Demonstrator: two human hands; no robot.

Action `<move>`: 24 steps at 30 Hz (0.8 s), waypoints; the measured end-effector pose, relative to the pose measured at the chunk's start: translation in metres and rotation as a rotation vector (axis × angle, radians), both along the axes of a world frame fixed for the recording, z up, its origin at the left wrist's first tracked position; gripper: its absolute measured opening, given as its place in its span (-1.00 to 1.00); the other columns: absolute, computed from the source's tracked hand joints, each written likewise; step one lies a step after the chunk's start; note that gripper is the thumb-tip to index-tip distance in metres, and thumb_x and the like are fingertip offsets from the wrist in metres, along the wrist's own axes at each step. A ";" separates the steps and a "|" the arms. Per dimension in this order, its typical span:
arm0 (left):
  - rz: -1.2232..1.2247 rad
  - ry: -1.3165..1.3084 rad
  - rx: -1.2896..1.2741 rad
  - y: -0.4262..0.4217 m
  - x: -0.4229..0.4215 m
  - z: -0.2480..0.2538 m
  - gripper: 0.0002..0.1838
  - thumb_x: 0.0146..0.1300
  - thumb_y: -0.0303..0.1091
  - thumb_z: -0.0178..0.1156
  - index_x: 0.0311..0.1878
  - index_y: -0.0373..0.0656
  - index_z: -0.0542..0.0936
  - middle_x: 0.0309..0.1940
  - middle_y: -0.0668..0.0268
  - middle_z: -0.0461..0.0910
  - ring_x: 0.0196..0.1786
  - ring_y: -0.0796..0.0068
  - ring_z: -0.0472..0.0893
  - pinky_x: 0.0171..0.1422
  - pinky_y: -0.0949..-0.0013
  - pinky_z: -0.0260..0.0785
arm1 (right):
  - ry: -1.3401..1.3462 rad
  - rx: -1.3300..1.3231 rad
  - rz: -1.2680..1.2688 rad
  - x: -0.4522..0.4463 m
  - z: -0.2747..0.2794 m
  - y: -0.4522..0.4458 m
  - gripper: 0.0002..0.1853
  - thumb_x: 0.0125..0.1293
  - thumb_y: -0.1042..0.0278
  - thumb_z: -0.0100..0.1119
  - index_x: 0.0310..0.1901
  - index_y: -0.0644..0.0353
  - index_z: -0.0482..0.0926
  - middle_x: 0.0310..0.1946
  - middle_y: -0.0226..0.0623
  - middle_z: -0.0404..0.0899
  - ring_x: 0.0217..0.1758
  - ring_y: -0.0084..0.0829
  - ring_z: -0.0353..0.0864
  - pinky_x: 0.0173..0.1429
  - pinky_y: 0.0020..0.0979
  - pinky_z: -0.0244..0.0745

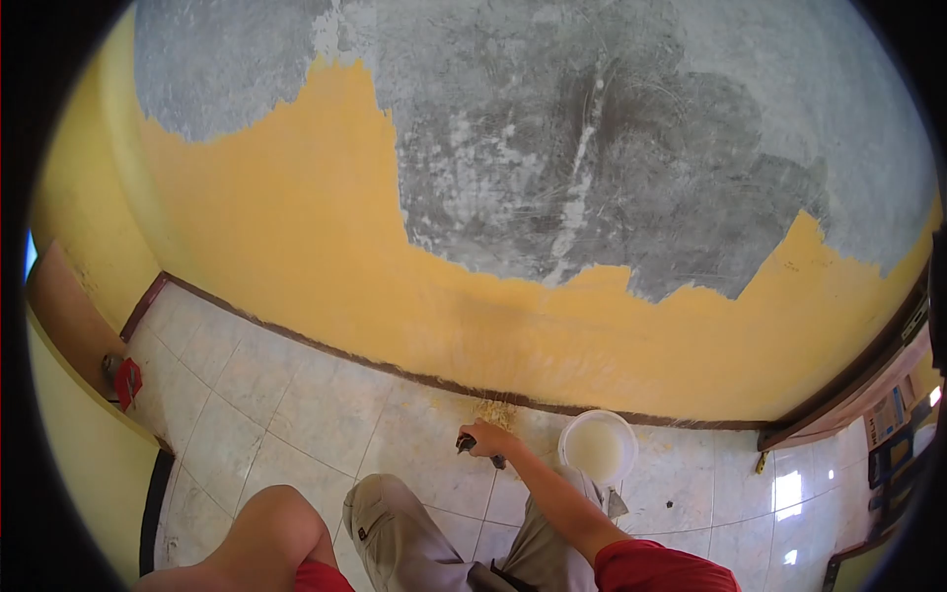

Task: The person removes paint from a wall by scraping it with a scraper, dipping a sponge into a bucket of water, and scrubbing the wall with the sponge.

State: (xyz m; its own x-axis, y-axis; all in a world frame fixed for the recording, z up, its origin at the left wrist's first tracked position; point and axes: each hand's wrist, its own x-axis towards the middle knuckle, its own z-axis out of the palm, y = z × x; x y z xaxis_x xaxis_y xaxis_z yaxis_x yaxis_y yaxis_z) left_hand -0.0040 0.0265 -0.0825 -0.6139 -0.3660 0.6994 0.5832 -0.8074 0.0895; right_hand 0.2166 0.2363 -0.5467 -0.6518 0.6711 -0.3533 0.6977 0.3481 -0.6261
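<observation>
My right hand (483,438) is closed around a small dark object (466,443), whose ends stick out on both sides of the fist; its kind is not clear. The hand is above the tiled floor, close to a patch of yellowish scrapings (498,412) at the foot of the wall. To its right stands a white bucket (599,449) with pale, cloudy content. A flat scraper-like blade (617,504) shows below the bucket, partly beside my knee. My left arm (281,533) is bent at the lower left, and its hand is out of sight.
The wall ahead has yellow paint (266,187) below and bare grey plaster (592,148) above. A brown skirting strip (395,369) runs along its base. A red item (128,383) is at the left by a door edge. Boxes (883,419) are at the right.
</observation>
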 end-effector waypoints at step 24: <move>-0.141 0.638 -0.012 0.202 -0.018 0.104 -0.60 0.35 -0.13 0.11 0.05 -0.27 0.58 0.04 0.00 0.61 0.05 0.08 0.63 0.20 0.12 0.49 | 0.311 2.015 -0.496 0.116 0.496 0.077 -0.73 0.20 0.37 0.31 -0.06 0.07 0.55 -0.09 -0.02 0.42 -0.08 0.01 0.46 -0.03 -0.10 0.46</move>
State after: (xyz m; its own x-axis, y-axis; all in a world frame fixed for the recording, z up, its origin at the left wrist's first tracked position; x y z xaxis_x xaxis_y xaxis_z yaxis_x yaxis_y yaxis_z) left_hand -0.0224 0.2283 0.0218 -0.1183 -0.3021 0.9459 0.4133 -0.8811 -0.2297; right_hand 0.3329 0.3129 -0.0510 -0.2196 -0.0100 0.9755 0.8953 0.3953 0.2056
